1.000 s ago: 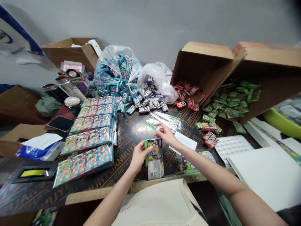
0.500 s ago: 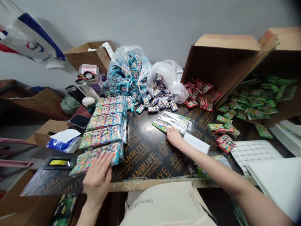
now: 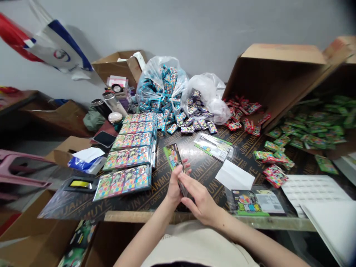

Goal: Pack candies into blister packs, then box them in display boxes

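In front of my body, my left hand (image 3: 175, 187) is closed around a flat printed packet (image 3: 171, 154), green and black with bright pictures, held tilted up on its edge. My right hand (image 3: 200, 202) presses its fingers against the packet's lower part from the right, close against the left hand. Those fingers cover much of the packet's lower end. Beyond the hands, flat clear-windowed packages (image 3: 213, 145) lie on the dark board. A white paper sheet (image 3: 235, 175) is just right of my hands. Left of them stand rows of filled multicoloured packs (image 3: 124, 180).
Behind are a clear bag of blue boxes (image 3: 162, 87), a bag with purple boxes (image 3: 207, 94), red boxes (image 3: 236, 111) and a carton (image 3: 278, 79). Green boxes (image 3: 314, 128) spill at right. One printed package (image 3: 257, 202) lies near the table's front edge (image 3: 133, 216).
My left hand has left the filled packs and my right hand has drawn back from the windowed packages. Both now meet on a printed packet before my body. The view has shifted left.
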Demonstrator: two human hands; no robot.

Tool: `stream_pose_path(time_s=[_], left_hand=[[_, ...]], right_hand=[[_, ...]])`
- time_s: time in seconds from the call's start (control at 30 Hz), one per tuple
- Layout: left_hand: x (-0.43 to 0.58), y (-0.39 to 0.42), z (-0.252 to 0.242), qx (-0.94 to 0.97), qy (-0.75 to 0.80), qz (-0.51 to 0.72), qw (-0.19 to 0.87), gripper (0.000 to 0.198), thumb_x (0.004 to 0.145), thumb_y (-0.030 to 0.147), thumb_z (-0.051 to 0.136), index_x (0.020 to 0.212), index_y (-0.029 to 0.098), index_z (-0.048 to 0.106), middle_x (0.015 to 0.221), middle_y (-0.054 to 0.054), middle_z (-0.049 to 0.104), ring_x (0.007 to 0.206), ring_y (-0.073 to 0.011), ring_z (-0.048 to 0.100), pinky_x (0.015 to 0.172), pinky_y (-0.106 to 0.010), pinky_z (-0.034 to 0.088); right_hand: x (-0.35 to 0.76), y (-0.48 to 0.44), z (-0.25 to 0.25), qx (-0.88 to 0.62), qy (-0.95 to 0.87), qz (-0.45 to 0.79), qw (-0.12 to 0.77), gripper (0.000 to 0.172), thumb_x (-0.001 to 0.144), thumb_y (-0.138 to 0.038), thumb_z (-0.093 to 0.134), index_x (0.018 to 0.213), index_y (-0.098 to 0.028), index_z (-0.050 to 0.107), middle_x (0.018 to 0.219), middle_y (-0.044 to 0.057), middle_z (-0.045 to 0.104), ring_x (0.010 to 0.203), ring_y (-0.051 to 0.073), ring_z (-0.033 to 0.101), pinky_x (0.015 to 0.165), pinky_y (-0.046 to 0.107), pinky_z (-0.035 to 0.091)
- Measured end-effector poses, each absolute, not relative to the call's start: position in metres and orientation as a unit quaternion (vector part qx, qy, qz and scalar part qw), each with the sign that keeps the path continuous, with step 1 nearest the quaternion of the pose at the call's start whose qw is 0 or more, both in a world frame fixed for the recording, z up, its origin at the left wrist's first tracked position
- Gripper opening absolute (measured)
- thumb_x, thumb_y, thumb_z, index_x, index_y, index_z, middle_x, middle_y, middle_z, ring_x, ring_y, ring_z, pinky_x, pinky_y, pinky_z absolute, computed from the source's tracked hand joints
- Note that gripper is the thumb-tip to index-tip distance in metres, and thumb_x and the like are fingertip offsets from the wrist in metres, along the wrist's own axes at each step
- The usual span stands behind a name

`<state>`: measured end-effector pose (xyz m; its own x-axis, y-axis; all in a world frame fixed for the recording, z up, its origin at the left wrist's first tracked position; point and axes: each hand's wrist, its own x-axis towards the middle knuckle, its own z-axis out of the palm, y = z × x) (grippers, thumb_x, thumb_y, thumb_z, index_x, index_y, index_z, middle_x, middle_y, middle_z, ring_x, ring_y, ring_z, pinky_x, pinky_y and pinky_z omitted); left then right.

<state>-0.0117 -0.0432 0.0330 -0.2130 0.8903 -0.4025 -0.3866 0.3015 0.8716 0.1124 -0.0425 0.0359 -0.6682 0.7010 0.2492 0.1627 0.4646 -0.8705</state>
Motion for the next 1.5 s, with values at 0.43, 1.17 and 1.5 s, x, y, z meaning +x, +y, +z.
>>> stream_pose_path(time_s=[0.43,1.17,1.5], left_hand=[[0.001,-0.049,0.024,0.231,0.462,0.409,0.752,0.044,0.068,0.046,0.054,0.101,0.017,0.062,0.095,-0.01,0.066,0.086,-0.0244,0.061,0.075,-0.036,0.048],[-0.021,-0.039,0.033,0.371,0.593,0.338,0.629,0.032,0.075,0.041,0.054,0.073,0.011,0.062,0.067,-0.002,0.062,0.064,-0.0147,0.053,0.061,-0.023,0.041],[-0.03,-0.027,0.023,0.412,0.631,0.36,0.55,0.039,0.079,0.046,0.048,0.066,0.01,0.057,0.06,-0.002,0.057,0.055,-0.0123,0.05,0.052,-0.022,0.04]], right_hand=[[0.158,0.04,0.042,-0.401,-0.741,0.414,0.343,0.031,0.063,-0.041,0.071,0.078,-0.019,0.056,0.074,0.0,0.053,0.073,0.015,0.05,0.071,0.028,0.04],[0.143,0.017,0.004,-0.355,-0.452,0.754,0.317,0.039,0.068,-0.037,0.067,0.099,-0.016,0.058,0.094,0.005,0.064,0.084,0.017,0.06,0.079,0.032,0.047],[0.145,0.01,-0.001,-0.293,-0.417,0.83,0.227,0.052,0.06,-0.032,0.074,0.107,-0.018,0.056,0.081,0.0,0.064,0.065,0.011,0.058,0.057,0.02,0.046]])
